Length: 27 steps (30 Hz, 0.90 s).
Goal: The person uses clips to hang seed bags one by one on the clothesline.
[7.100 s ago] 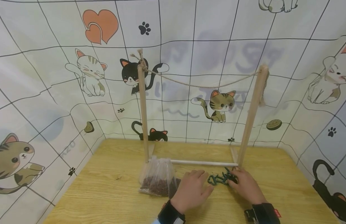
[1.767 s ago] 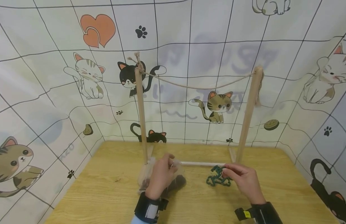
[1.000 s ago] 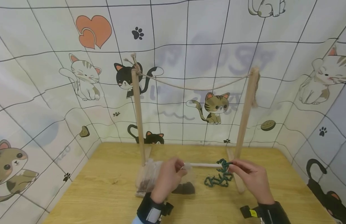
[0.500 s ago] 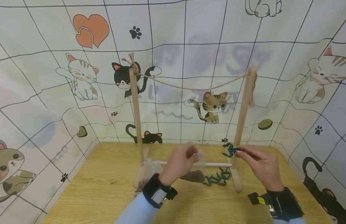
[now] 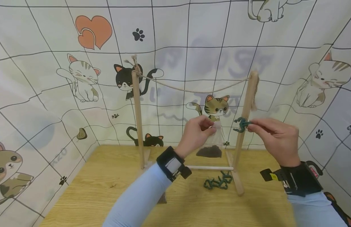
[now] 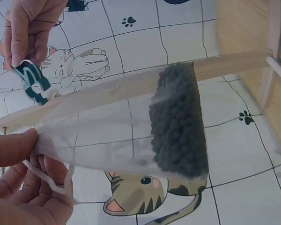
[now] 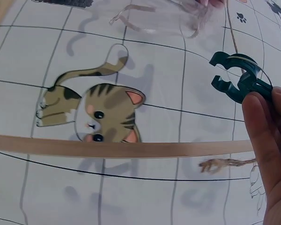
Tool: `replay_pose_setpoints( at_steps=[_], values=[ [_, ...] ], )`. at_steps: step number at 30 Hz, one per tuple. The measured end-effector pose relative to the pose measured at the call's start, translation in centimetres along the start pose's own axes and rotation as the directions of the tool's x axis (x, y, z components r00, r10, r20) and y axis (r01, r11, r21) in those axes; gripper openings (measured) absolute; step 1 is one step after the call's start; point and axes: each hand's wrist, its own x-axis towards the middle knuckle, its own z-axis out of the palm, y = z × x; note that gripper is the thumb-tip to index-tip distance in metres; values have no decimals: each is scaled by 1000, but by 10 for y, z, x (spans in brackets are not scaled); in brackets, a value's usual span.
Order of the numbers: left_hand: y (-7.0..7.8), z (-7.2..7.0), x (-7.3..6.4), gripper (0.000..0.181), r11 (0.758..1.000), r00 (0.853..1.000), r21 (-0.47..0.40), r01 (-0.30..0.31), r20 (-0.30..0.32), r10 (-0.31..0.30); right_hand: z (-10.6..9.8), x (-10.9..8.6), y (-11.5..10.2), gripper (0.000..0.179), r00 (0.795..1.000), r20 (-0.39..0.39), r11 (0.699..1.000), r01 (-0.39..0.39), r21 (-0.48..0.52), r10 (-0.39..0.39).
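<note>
My left hand (image 5: 193,134) pinches the gathered top of a sheer drawstring bag (image 6: 117,126), which hangs in the air with dark round pellets (image 6: 178,122) at its bottom. A loose white drawstring (image 6: 47,179) trails by the fingers. Just right of the bag, my right hand (image 5: 277,138) pinches the handles of a green plastic clip (image 7: 239,77) between thumb and fingers. The clip's curved jaws stand apart, with nothing between them. Both hands are below the sagging rope (image 5: 192,91). Several more green clips (image 5: 218,183) lie on the table.
The rope joins the left wooden post (image 5: 137,123) and the right post (image 5: 243,126). A white rod (image 5: 209,168) links them low down. Another pellet bag (image 5: 162,198) on the wooden table (image 5: 87,189) is mostly hidden by my left forearm. A cat-print cloth (image 5: 175,28) stands behind.
My left hand has taken one bag from the table and raised it to the right. The right hand has separated a clip from the others and lifted it to the same height.
</note>
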Motion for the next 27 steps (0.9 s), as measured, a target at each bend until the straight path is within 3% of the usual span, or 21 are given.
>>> replay_pose_setpoints(
  at_steps=[9,16,27],
  values=[
    [15,10,36,12,996,996,-67,64,-63,-69,-5,44,1,16,997,-42,992,57,-116,-62],
    [24,14,56,12,985,986,-117,126,-90,-137,-9,73,3,14,992,-63,986,100,-130,-109],
    [31,21,82,13,943,941,-152,296,-125,-315,-7,110,-5,11,992,-81,979,82,-187,-99]
  ],
)
